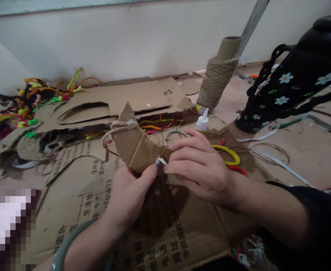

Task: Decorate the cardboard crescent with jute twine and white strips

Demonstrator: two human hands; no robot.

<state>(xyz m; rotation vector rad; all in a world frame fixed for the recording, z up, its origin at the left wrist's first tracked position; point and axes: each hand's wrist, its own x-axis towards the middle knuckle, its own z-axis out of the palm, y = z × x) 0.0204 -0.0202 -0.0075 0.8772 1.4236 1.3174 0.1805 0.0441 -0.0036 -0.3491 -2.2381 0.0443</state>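
A crescent-shaped cardboard piece (138, 145) is held up over a printed cardboard sheet (103, 210). My left hand (131, 188) grips its lower edge, thumb in front and the other fingers mostly hidden behind. Twine (120, 128) is attached near the crescent's pointed top and loops off to the left. Close to my left thumb, a short white strip (162, 161) sticks out at the crescent's edge. My right hand (202, 165) is closed at the crescent's right end, its fingertips pinching that strip.
Behind my hands lie a cut cardboard form (131, 94), a white-nozzled glue bottle (202, 121) and a tube wound with twine (218, 81). Scissors with yellow and red handles (230, 156) rest beside my right hand. A black flowered bottle (292, 82) stands right; colourful pipe cleaners (41, 94) pile up left.
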